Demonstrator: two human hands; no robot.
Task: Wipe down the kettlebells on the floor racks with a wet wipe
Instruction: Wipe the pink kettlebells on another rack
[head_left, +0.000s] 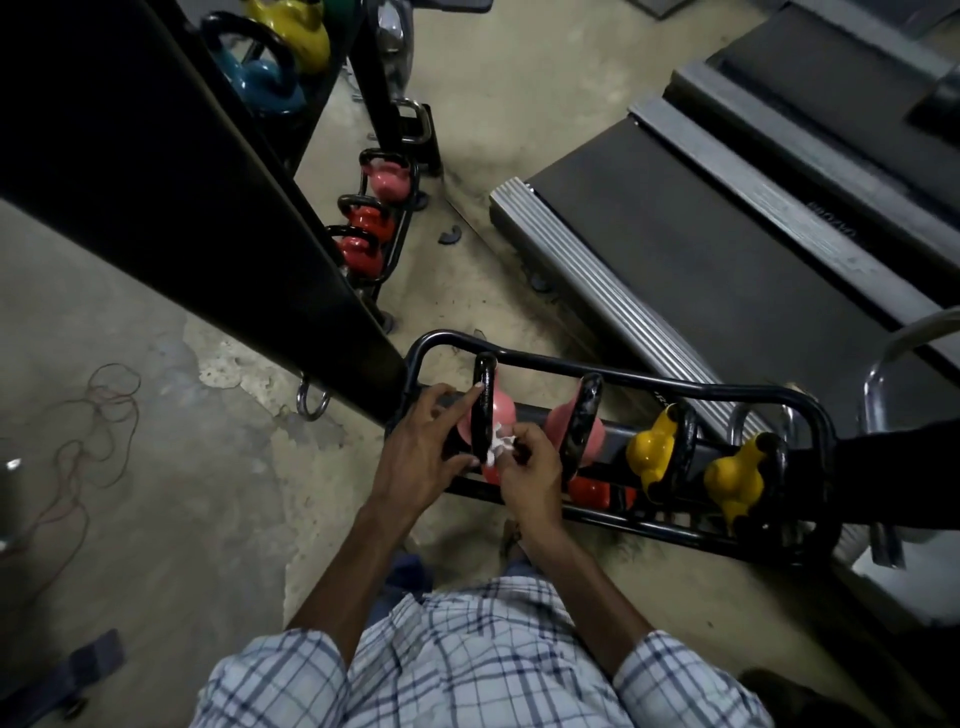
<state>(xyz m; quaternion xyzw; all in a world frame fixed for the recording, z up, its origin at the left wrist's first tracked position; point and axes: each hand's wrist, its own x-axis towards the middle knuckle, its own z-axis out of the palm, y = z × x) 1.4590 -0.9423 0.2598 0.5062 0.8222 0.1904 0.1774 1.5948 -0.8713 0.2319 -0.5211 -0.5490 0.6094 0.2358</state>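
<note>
A black floor rack (649, 383) in front of me holds two pink kettlebells, two yellow ones (655, 451) and a red one low down. My left hand (423, 447) grips the black handle of the leftmost pink kettlebell (500, 410), its forefinger laid along the handle's top. My right hand (530, 470) pinches a small crumpled white wet wipe (497, 442) against that handle's lower part. The second pink kettlebell (569, 421) stands just right of my hands.
A second floor rack (400, 228) farther back carries a pink and two red kettlebells. A slanted black beam (182, 197) crosses the left side. Treadmills (727, 249) lie to the right. Red cable (93, 431) loops on the concrete floor at left.
</note>
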